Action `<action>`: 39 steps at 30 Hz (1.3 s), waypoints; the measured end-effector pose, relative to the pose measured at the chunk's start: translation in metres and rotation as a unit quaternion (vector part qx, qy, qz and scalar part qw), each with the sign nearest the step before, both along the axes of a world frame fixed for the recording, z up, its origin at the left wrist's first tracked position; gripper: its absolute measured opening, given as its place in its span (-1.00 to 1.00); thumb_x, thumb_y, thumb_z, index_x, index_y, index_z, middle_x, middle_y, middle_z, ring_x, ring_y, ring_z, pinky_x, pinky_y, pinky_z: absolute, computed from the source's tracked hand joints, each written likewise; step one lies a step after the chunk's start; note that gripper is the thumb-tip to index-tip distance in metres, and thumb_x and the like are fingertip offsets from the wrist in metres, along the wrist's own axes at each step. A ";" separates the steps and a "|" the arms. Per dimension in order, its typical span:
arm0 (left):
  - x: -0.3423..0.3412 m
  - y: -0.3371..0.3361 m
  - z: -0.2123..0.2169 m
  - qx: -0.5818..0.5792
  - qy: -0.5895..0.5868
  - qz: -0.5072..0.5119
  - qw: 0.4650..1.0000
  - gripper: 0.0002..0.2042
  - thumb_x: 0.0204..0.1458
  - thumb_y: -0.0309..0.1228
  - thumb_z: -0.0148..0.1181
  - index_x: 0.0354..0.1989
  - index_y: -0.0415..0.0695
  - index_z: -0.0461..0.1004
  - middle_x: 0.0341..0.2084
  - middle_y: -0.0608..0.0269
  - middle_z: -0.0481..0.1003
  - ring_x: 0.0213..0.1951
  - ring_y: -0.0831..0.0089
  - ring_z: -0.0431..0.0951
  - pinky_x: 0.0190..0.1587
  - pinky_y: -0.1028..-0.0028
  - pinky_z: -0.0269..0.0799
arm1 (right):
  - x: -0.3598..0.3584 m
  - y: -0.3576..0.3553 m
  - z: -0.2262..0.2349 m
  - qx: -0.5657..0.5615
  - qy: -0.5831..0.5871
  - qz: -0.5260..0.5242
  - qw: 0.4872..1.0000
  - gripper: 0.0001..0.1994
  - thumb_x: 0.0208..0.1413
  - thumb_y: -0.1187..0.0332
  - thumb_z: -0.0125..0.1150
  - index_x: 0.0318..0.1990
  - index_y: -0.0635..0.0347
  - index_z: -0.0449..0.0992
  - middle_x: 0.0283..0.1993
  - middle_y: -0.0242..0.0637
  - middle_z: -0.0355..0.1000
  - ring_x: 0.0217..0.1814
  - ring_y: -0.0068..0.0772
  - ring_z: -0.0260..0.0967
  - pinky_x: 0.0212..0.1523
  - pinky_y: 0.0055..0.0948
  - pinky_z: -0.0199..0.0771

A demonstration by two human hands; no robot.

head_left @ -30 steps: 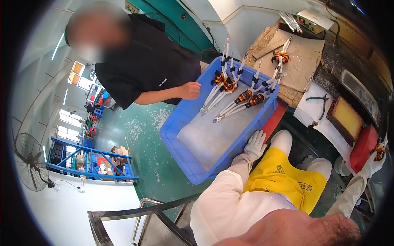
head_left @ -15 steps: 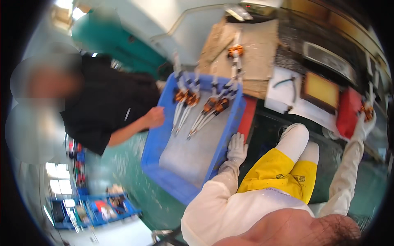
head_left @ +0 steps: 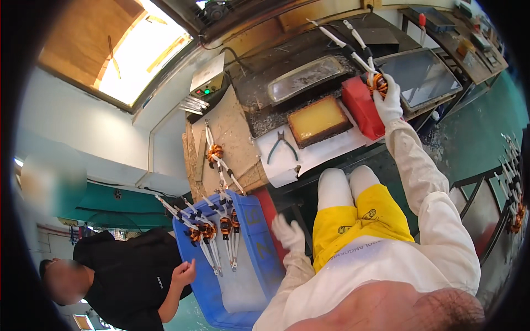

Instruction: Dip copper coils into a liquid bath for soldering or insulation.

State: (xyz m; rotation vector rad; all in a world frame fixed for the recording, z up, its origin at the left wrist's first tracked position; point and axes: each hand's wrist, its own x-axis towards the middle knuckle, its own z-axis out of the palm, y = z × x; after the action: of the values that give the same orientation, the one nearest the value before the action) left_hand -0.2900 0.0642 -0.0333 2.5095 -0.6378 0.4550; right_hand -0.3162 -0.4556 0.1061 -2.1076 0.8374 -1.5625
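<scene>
My right hand [head_left: 389,102], in a white glove, grips a copper-wire coil [head_left: 377,84] whose white-sleeved leads with black bands point away to the far left. It is beside a red block-shaped thing [head_left: 362,107], over the bench. My left hand [head_left: 289,234], also gloved, is held with fingers apart and nothing in it, near the blue bin's [head_left: 266,259] right wall. Several similar coils [head_left: 207,230] hang or lean at that bin's far end, their leads over the rim. Another coil [head_left: 215,153] lies on the brown board [head_left: 243,165].
Green-handled pliers [head_left: 282,148] lie on white paper beside a yellow slab [head_left: 318,121] in a dark frame. Behind it sits a long metal-topped pan [head_left: 306,78]. A co-worker in black [head_left: 130,276] stands beyond the bin. More coils [head_left: 517,218] hang at the right on a rack.
The view has turned toward the right, so the bench is now nearer the middle. My left hand has come away from the bin's side. My right hand still holds the coil.
</scene>
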 end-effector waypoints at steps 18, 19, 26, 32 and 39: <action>0.107 -0.479 0.215 0.107 -0.437 -0.328 0.831 -0.57 0.12 -0.30 -0.02 0.21 0.07 0.38 0.34 0.23 0.25 0.38 0.22 0.18 0.48 0.11 -0.14 | 0.014 0.009 0.005 0.028 0.001 0.059 0.998 -0.37 0.03 0.51 0.30 0.30 0.09 0.26 0.03 0.10 0.30 0.06 0.17 0.33 0.11 -0.09 0.36; 0.101 -0.482 0.213 0.147 -0.359 -0.347 0.854 -0.59 0.13 -0.30 -0.02 0.19 0.07 0.41 0.33 0.23 0.27 0.36 0.23 0.21 0.48 0.12 -0.12 | 0.009 0.006 0.004 0.031 0.008 0.050 0.998 -0.37 0.04 0.51 0.29 0.30 0.09 0.25 0.04 0.10 0.30 0.06 0.17 0.33 0.11 -0.08 0.36; 0.102 -0.475 0.211 0.085 -0.375 -0.331 0.862 -0.56 0.09 -0.28 0.02 0.18 -0.02 0.41 0.32 0.17 0.28 0.34 0.18 0.23 0.48 0.12 -0.11 | 0.012 0.005 0.002 0.016 0.008 0.062 0.998 -0.35 0.05 0.49 0.30 0.32 0.09 0.22 0.06 0.12 0.28 0.06 0.18 0.32 0.12 -0.09 0.35; 0.050 -0.400 0.214 -0.111 -0.196 -0.371 0.901 -0.49 -0.01 -0.45 0.08 0.21 -0.11 0.35 0.26 -0.01 0.30 0.32 0.01 0.23 0.43 0.08 0.01 | 0.009 0.000 -0.004 0.039 0.003 0.046 0.998 -0.37 0.03 0.48 0.32 0.30 0.09 0.26 0.05 0.10 0.29 0.07 0.16 0.34 0.10 -0.10 0.39; 0.029 -0.278 0.157 -0.139 -0.063 -0.351 0.924 -0.39 -0.16 -0.56 0.18 0.22 -0.19 0.34 0.18 -0.16 0.34 0.24 -0.13 0.30 0.32 0.04 0.19 | 0.016 -0.008 0.013 0.135 -0.074 0.088 0.984 -0.48 -0.10 0.64 0.23 0.13 0.31 0.39 0.03 -0.06 0.39 0.09 -0.15 0.40 0.17 -0.30 0.39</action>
State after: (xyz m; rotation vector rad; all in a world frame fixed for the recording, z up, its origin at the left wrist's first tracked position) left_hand -0.2608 -0.2134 0.1235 1.8283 -1.3465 0.3936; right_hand -0.3001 -0.4635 0.1192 -1.7977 0.7423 -1.4065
